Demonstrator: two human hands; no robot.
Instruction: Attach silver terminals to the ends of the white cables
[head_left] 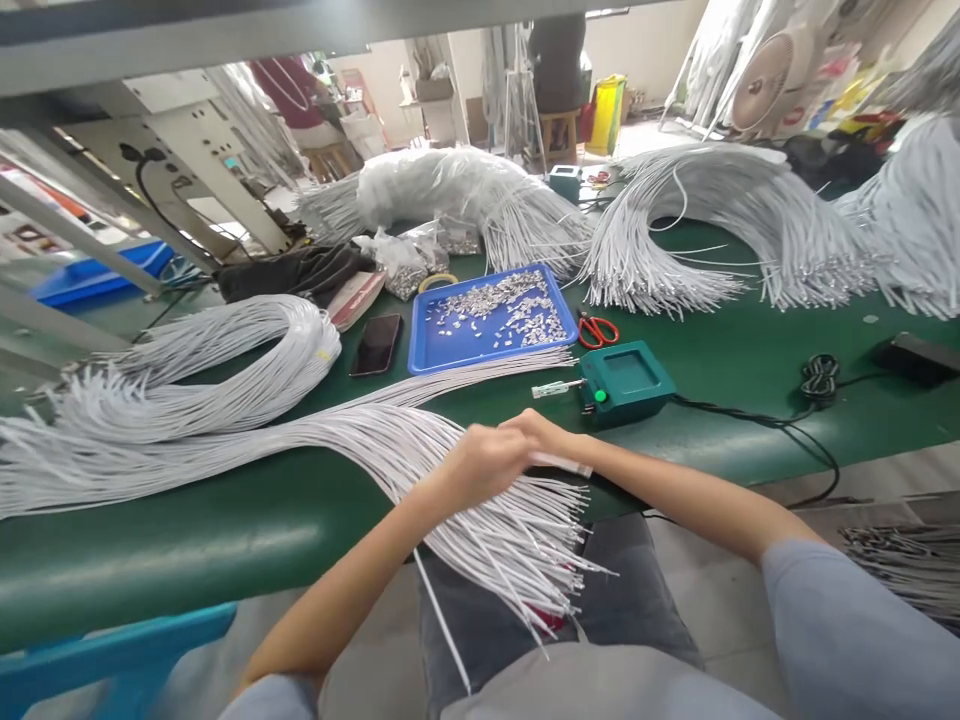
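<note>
Both my hands meet above a large fanned bundle of white cables (510,530) at the table's front edge. My left hand (487,462) is closed, with its fingers curled and blurred; what it holds is hidden. My right hand (534,430) is closed too, touching my left hand, and its grip is hidden. A short pale strip (559,463) sticks out beside my right wrist. Behind my hands sit a green device (630,380) with a green button and a small clear-handled tool (555,389). Small metal pieces lie in the blue tray (427,345).
Red-handled scissors (598,331) lie right of the tray, a phone (376,345) left of it. Coiled cable bundles (262,390) lie at the left, others (720,190) at the back right. A black cord (819,380) crosses the right side. A metal bar (375,28) runs overhead.
</note>
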